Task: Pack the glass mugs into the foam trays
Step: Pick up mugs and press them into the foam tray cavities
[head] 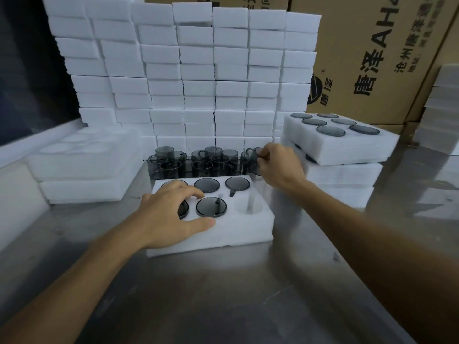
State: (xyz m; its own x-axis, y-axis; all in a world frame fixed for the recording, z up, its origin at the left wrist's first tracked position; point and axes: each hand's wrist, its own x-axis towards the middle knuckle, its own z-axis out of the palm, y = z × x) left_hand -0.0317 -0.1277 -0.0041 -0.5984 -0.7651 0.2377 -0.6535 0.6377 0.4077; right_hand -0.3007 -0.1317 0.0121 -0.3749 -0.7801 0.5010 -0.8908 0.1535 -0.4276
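A white foam tray (223,234) lies on the steel table in front of me. Several of its round holes hold smoky glass mugs set bottom up; one such mug (211,206) sits in the near row, and the near right hole (248,207) is empty. My left hand (171,212) rests on the tray's left part with fingers spread over two mugs. Behind the tray stands a cluster of loose grey glass mugs (198,162). My right hand (278,165) pinches the rightmost mug (255,157) of that cluster by its handle.
A filled foam tray (347,147) sits on a stack of trays at the right. Empty foam trays (82,170) are stacked at the left. A tall wall of foam blocks (188,78) rises behind, with cardboard boxes (377,58) at the back right.
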